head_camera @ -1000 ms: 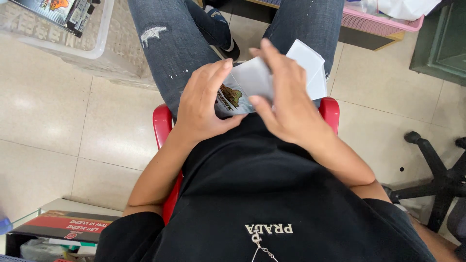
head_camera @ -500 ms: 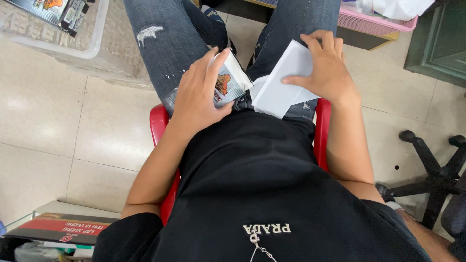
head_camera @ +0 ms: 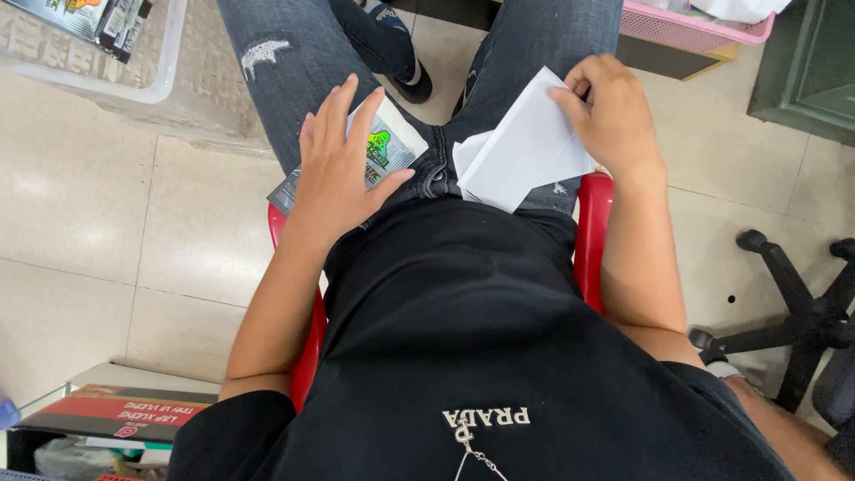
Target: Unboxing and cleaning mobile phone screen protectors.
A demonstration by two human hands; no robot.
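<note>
At seven o'clock lies a red flat box (head_camera: 116, 411). The left hand (head_camera: 334, 169) rests flat, fingers spread, on a silvery packet (head_camera: 392, 147) with green label, as before. The right hand (head_camera: 614, 111) pinches white envelopes (head_camera: 521, 151), now lower on the thigh at one o'clock.

A small flat packet (head_camera: 385, 150), shiny grey with a green and yellow picture on it, lies flat on the left leg, and most of it is hidden under the left hand (head_camera: 343, 160). A plain white paper envelope (head_camera: 521, 151) lies tilted on the right leg, with its flap side open. The right hand (head_camera: 610, 111) holds its top corner.
</note>
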